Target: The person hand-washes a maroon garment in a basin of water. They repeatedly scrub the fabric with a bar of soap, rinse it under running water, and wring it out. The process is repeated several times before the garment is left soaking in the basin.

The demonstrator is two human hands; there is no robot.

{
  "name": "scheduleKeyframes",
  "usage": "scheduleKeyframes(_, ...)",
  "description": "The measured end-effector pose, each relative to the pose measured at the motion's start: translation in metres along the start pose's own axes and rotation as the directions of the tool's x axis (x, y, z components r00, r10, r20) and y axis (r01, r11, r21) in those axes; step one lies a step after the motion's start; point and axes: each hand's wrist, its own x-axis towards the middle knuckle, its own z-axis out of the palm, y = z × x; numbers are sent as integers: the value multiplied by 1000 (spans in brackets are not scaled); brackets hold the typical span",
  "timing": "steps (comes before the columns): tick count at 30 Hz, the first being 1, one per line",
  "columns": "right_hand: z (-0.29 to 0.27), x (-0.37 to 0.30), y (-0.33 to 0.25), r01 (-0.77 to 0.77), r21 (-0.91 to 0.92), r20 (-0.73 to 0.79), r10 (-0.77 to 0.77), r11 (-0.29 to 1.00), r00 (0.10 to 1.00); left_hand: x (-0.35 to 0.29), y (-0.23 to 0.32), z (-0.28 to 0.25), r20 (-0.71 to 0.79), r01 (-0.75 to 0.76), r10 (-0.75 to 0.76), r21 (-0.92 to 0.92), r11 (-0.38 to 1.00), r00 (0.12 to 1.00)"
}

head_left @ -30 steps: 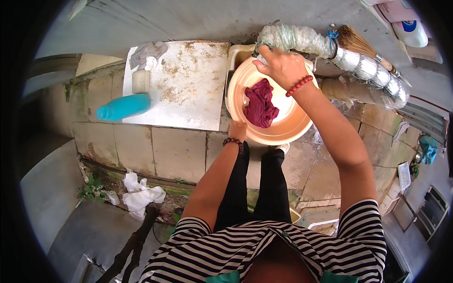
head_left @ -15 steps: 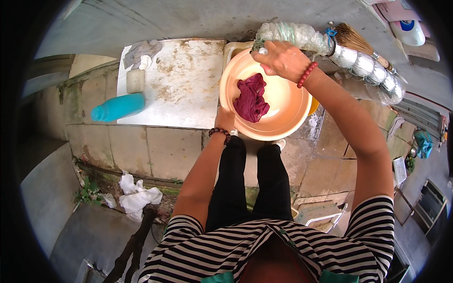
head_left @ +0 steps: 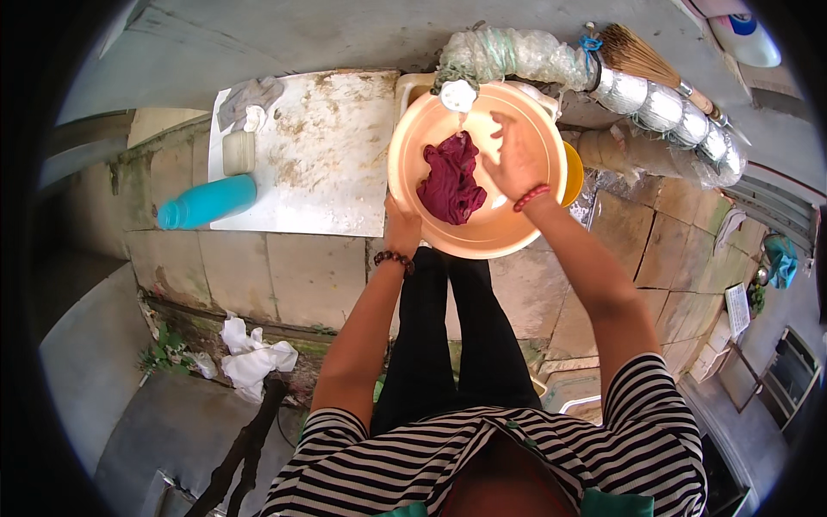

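A peach plastic basin stands in front of me with a crumpled dark red cloth lying in its left half. My left hand holds the basin by its near left rim; some of its fingers are hidden. Over the basin's right half, beside the cloth, hovers my right hand, open with fingers apart and nothing in them. A tap with a white top reaches over the far rim, and a thin stream of water seems to fall from it.
Left of the basin lies a stained white board bearing a blue bottle, a beige block and a grey rag. A plastic-wrapped pipe and a straw brush line the wall. A yellow container sits to the right.
My right hand has left the tap and come down over the basin, its fingers spreading. The tap's white top now shows. My left hand stays on the rim.
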Motion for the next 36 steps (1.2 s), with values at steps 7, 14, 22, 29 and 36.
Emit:
scheduleKeyframes(7,98,-23,10,-506,-122,250,520,854,817,-2,56,-11,57,65,-61,-64,996,996)
scheduleKeyframes(14,53,-15,43,-3,16,375,-3,1000,927,23,71,-21,57,50,-50,-5,999,997)
scheduleKeyframes(22,38,-47,65,-115,-255,267,184,960,946,54,54,-10,37,39,-36,-102,994,999)
scheduleKeyframes(29,42,-50,51,-97,-384,382,253,918,889,22,78,-13,42,99,-99,-13,995,994)
scheduleKeyframes(36,29,-48,55,82,-257,417,34,963,908,-13,225,6,-66,-707,792,409,577,608)
